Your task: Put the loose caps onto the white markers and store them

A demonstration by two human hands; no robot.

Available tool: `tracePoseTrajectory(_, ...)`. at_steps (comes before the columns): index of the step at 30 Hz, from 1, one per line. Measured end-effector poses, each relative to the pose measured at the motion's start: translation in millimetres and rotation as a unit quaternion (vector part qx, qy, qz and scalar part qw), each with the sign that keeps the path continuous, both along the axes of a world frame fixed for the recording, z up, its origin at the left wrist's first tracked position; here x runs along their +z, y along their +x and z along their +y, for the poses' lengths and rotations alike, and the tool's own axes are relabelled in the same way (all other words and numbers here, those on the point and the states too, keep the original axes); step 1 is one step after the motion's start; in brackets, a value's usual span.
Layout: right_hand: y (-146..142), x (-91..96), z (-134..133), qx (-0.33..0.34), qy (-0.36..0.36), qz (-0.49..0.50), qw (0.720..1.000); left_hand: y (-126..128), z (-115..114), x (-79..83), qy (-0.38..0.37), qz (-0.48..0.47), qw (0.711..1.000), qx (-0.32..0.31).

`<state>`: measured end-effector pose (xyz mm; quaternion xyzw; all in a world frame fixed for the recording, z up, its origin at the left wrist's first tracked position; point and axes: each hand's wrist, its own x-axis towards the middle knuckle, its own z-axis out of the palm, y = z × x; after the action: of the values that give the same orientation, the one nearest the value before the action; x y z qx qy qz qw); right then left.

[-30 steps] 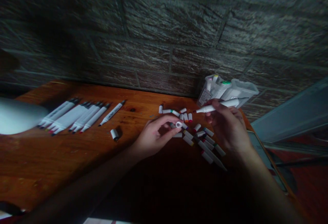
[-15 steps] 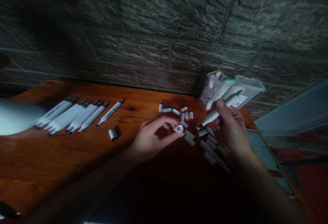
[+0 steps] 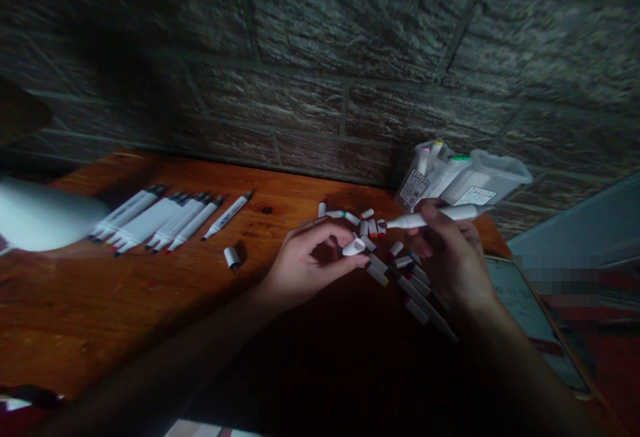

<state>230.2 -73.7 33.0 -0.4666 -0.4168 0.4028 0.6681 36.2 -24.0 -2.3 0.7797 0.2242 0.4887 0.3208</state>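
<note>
My left hand (image 3: 310, 262) pinches a small white marker cap (image 3: 354, 246) between thumb and fingers above a wooden table (image 3: 125, 304). My right hand (image 3: 450, 257) grips a white marker (image 3: 435, 217) that lies nearly level, its uncapped tip pointing left toward the cap. The tip and the cap are a short way apart. Under and between my hands lies a scatter of several loose caps and markers (image 3: 395, 267).
A row of several white markers (image 3: 160, 219) lies at the table's left, with one loose cap (image 3: 232, 258) near it. A clear plastic case (image 3: 465, 180) holding markers stands against the brick wall. A phone (image 3: 535, 320) lies at the right edge. A pale rounded object (image 3: 35, 214) sits far left.
The marker in my right hand swung from a steep tilt back to nearly level. My left hand turned the cap slightly. The view shifted a little to the left.
</note>
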Motion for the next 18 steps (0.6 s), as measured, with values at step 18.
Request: tracePoseTrajectory(18, 0.8, -4.9, -5.9, 0.038, 0.038, -0.07, 0.996, 0.3, 0.3, -7.0, -0.082, 0.018, 0.995, -0.058)
